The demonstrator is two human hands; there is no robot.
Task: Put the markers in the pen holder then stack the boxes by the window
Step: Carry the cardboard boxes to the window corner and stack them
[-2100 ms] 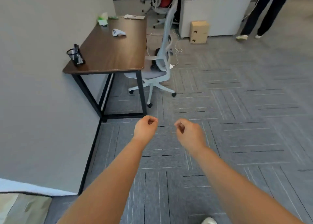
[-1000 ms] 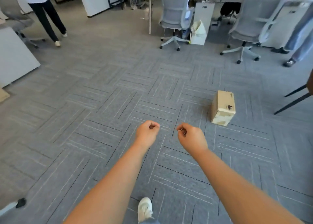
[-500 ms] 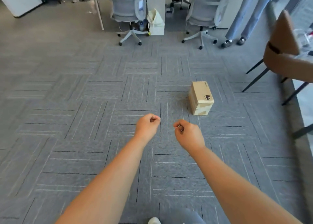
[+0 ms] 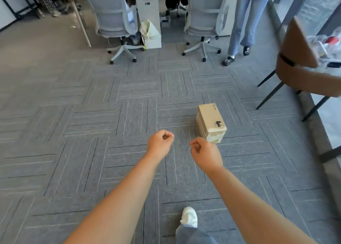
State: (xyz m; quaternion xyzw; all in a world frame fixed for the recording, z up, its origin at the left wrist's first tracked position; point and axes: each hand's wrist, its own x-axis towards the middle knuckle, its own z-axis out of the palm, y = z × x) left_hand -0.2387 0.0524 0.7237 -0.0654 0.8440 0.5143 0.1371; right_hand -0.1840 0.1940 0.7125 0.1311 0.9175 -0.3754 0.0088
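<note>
The box (image 4: 211,123) now lies closer, on the carpet (image 4: 73,133) at 1 o'clock from the hands, as the desk dropped from view. Left hand (image 4: 161,142) and right hand (image 4: 205,155) are loosely curled, holding nothing. The box step is probably starting; window (image 4: 317,7) at 2 o'clock.

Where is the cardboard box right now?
In the head view, the cardboard box sits on the grey carpet, right of centre, just beyond the right hand, with the brown chair farther off to its right.
</note>
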